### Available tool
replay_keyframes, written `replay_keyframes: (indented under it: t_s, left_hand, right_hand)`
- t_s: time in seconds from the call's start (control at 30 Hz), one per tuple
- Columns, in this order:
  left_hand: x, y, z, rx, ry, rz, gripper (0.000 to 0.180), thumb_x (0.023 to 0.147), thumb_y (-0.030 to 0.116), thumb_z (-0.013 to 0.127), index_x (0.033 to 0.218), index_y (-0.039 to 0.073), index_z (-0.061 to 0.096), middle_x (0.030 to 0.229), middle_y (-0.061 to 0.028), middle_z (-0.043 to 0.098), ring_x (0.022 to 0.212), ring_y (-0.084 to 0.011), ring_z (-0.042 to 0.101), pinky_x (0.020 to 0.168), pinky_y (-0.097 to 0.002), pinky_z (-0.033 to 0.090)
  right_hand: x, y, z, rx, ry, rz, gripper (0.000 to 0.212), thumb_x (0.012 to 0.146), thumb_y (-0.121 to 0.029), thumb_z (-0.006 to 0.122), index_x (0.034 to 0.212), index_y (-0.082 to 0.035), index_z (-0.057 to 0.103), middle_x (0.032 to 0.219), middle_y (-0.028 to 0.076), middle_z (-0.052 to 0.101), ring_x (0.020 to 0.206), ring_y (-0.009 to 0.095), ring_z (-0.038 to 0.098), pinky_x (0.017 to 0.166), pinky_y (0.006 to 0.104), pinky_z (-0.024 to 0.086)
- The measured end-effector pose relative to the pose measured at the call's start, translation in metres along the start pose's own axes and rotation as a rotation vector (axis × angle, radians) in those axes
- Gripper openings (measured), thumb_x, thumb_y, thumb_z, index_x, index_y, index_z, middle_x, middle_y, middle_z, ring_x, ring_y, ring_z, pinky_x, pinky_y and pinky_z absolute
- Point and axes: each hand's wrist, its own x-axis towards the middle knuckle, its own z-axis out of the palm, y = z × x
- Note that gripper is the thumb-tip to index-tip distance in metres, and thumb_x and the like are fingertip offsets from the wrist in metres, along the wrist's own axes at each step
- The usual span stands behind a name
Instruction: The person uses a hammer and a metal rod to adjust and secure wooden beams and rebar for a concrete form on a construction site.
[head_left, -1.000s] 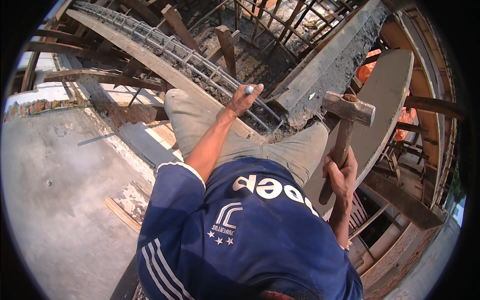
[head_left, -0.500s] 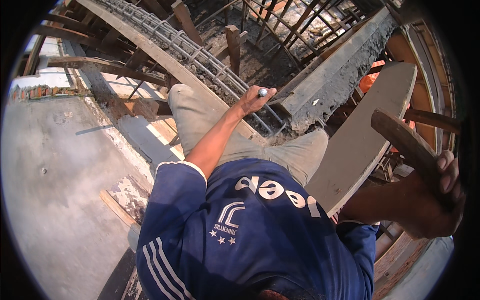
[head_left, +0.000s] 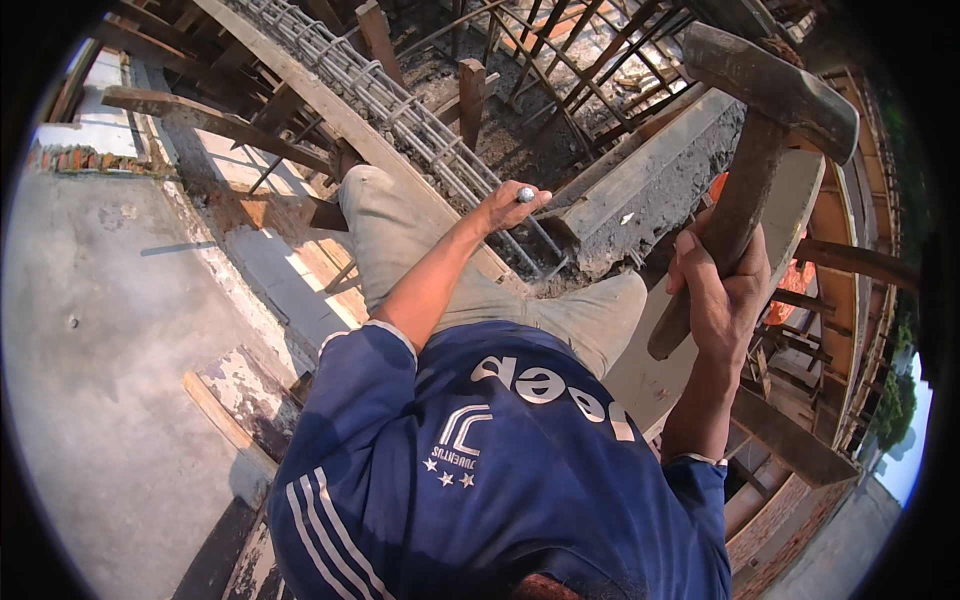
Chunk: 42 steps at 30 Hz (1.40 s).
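My left hand (head_left: pixel 496 210) is closed around a steel chisel (head_left: pixel 525 194). Only the chisel's round silvery head shows above the fist; its shaft and tip are hidden. The fist is over the end of the steel reinforcing bars (head_left: pixel 410 125), beside a rough, broken concrete beam (head_left: pixel 670 195). My right hand (head_left: pixel 728 285) grips a hammer (head_left: pixel 752 180) by its worn wooden handle. The heavy, dark hammer head is raised at the upper right, apart from the chisel. My legs in light trousers straddle the bars and the plank next to them.
A long plank (head_left: pixel 290 85) runs along the bars. Wooden posts (head_left: pixel 471 100) and thin rods stand over rubble at the back. A wide grey board (head_left: pixel 640 385) slopes beneath my right arm. To the left lies a grey cement surface (head_left: pixel 120 300) with a broken brick edge.
My right hand has swung the hammer up and inward from the far right, and the hammer head now shows fully. My left hand stays in place with the chisel.
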Motion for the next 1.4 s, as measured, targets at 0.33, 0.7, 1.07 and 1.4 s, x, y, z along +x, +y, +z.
replay_keyframes:
  t_s: [0.33, 0.7, 1.07, 1.4]
  left_hand:
    - [-0.022, -0.016, 0.014, -0.006, 0.132, 0.139, 0.043, 0.097, 0.036, 0.063, 0.072, 0.002, 0.053, 0.067, -0.0033, 0.046, 0.068, -0.0137, 0.042, 0.065, -0.0362, 0.040]
    - [-0.067, 0.019, -0.014, 0.042, -0.107, 0.175, 0.043, 0.084, 0.041, 0.079, 0.102, 0.006, 0.060, 0.100, -0.0049, 0.063, 0.099, -0.0165, 0.060, 0.089, -0.0325, 0.047]
    - [0.003, 0.072, 0.087, 0.159, -0.135, 0.086, 0.053, 0.087, 0.044, 0.074, 0.063, 0.001, 0.056, 0.053, -0.0123, 0.048, 0.050, -0.0189, 0.041, 0.049, -0.0374, 0.037]
    - [-0.010, 0.072, 0.117, 0.298, -0.353, 0.234, 0.055, 0.087, 0.046, 0.071, 0.060, 0.001, 0.054, 0.054, -0.0182, 0.049, 0.051, -0.0390, 0.043, 0.050, -0.0442, 0.037]
  right_hand:
    - [-0.024, 0.149, 0.038, -0.571, -0.449, 0.056, 0.025, 0.080, -0.010, 0.064, 0.094, 0.002, 0.047, 0.071, 0.028, 0.057, 0.064, 0.048, 0.056, 0.062, 0.0500, 0.046]
    - [-0.114, 0.259, -0.033, -0.094, -0.197, 0.844, 0.021, 0.082, -0.012, 0.061, 0.097, 0.000, 0.054, 0.067, 0.007, 0.057, 0.051, 0.017, 0.057, 0.046, 0.0335, 0.048]
    - [-0.104, 0.290, -0.050, 0.303, -0.167, 1.101, 0.014, 0.083, -0.012, 0.063, 0.087, -0.002, 0.054, 0.066, 0.004, 0.055, 0.047, 0.014, 0.053, 0.040, 0.0308, 0.047]
    - [-0.100, 0.287, -0.053, 0.385, -0.176, 1.106, 0.016, 0.085, -0.013, 0.063, 0.090, -0.003, 0.052, 0.065, 0.003, 0.054, 0.045, 0.013, 0.051, 0.039, 0.0307, 0.046]
